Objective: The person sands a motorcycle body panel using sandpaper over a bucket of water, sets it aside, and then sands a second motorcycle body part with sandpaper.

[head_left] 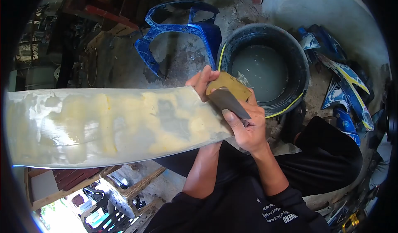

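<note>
A long whitish panel (137, 125) with yellowish patches stretches from the left edge to the middle. My left forearm passes beneath it, and my left hand (202, 81) shows past its far edge, fingers closed at the upper corner of a sheet of sandpaper (234, 85). The rest of that hand is hidden by the panel. My right hand (251, 127) grips the same bent sheet between thumb and fingers, over the panel's right end. The sheet's brown back and a dark grey folded part both show.
Beyond my hands stands a black bucket (303, 50) with cloudy water. A blue frame-like part (207, 34) lies on the floor behind. Blue, white and yellow parts (350, 85) lie at the right. Wooden furniture (141, 183) is at the lower left.
</note>
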The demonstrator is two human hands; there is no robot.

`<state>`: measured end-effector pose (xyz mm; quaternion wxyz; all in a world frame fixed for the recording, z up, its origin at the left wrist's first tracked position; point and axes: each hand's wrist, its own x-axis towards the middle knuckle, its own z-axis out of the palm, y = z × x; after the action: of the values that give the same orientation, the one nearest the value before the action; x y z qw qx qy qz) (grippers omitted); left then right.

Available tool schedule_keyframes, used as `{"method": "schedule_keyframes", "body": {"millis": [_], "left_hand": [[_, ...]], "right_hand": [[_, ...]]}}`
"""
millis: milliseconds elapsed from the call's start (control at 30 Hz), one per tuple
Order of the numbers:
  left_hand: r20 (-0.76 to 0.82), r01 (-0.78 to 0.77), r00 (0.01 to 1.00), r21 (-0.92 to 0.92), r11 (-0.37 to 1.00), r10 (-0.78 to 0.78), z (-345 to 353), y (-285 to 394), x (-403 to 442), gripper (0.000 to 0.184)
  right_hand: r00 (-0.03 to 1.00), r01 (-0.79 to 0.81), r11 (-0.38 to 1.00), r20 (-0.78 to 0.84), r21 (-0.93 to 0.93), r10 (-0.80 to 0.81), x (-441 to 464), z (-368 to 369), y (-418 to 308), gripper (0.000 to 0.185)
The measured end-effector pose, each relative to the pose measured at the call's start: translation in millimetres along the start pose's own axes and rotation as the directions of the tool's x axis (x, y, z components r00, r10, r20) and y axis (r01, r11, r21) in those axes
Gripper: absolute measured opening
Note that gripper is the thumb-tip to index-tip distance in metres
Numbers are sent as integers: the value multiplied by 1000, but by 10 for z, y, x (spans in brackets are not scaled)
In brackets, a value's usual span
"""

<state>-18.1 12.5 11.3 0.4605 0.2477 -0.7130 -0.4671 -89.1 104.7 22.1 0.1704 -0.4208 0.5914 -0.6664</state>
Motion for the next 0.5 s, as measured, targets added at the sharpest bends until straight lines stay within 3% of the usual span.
{"method": "schedule_keyframes", "body": {"millis": [233, 300, 400, 500], "left_hand": [[-14, 66, 997, -275, 959, -73, -66, -44, 2, 55], [12, 68, 998, -290, 955, -67, -118, -71, 25, 56], [55, 90, 996, -343, 935, -76, -159, -56, 27, 55], [24, 21, 1000, -341, 940, -14, -104, -59, 29, 50]], "right_hand": [[994, -108, 992, -11, -63, 107, -310, -118, 232, 30], [993, -120, 992, 0, -40, 120, -277, -96, 95, 33], [994, -24, 999, 111, 49, 18, -192, -46, -137, 37], [994, -46, 997, 107, 65, 39, -210, -16, -86, 35]]}}
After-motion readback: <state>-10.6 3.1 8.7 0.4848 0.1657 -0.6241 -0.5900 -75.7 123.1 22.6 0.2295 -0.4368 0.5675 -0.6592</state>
